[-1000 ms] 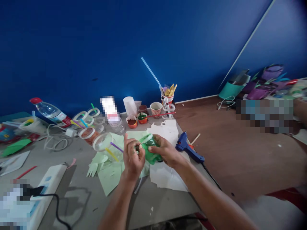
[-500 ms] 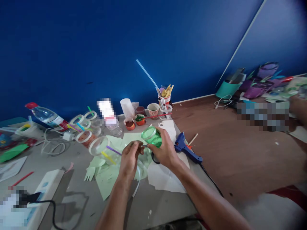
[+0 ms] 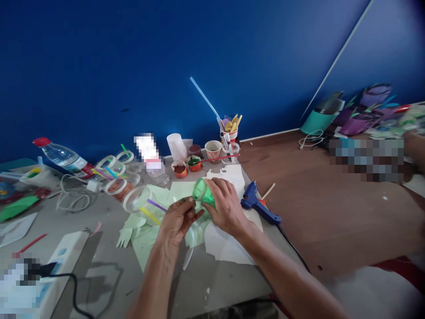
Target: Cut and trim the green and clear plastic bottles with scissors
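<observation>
Close by the blue glue gun (image 3: 257, 204), just to its left from where the worker sits, the right hand (image 3: 221, 201) curls round a green see-through cup (image 3: 208, 197), holding it tipped on its side above the gray desk (image 3: 212, 277). The left hand (image 3: 186, 207) has its thumb and forefinger drawn together at the cup's near end, farther left of the glue gun; whether they pinch some small piece or merely rest against the rim, I can't tell from here. To do this fingertip work well, I'd say, the right hand should grip just enough to steady the thin wall without denting it, turning the cup so the edge always faces the left fingers, with both wrists kept clear of the glue gun's nozzle in case it is hot. Counting up, I make it one green cup, one glue gun, and one wooden stick (image 3: 268, 191) just beyond it. Farther off, left of the glue gun and toward the wall, are three small pots (image 3: 180, 174) and one patterned paper cup (image 3: 213, 154). Well left of the glue gun are one purple straw (image 3: 156, 205), one yellow straw (image 3: 150, 216) and one red-capped bottle (image 3: 66, 160).
</observation>
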The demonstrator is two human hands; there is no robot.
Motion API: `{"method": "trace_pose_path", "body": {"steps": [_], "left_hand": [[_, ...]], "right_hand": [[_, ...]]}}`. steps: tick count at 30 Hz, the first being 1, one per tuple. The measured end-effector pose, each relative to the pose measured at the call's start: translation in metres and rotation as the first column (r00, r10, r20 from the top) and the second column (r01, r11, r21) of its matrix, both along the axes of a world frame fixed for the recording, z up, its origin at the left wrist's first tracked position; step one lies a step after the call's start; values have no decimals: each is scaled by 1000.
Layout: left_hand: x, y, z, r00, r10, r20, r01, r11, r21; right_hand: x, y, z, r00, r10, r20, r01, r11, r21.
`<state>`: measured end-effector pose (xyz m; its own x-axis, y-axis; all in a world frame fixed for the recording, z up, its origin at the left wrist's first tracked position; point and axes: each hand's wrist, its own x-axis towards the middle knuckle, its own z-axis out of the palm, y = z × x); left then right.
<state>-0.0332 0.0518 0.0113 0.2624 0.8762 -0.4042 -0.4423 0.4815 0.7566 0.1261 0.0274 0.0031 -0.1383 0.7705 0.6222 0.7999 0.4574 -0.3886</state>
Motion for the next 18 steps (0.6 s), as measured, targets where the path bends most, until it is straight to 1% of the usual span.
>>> {"method": "trace_pose_path", "body": {"steps": [4, 9, 13, 16, 18], "left_hand": [[-1, 1, -1, 1000, -21, -8, 20, 1000, -18], [0, 1, -5, 999, -35, -6, 35, 999, -41], [1, 1, -8, 998, -36, 43, 38, 998, -59], [2, 1, -9, 998, -44, 51, 48, 996, -75], [3, 2, -8, 999, -26, 39, 29, 996, -88]], "right_hand": [[1, -1, 3, 999, 20, 48, -19, 999, -33], [3, 0, 2, 999, 45, 30, -43, 998, -51], [2, 1, 1, 999, 39, -4, -39, 997, -71], [3, 2, 1, 999, 39, -2, -39, 996, -77], [3, 2, 1, 999, 45, 9, -44, 996, -72]]}}
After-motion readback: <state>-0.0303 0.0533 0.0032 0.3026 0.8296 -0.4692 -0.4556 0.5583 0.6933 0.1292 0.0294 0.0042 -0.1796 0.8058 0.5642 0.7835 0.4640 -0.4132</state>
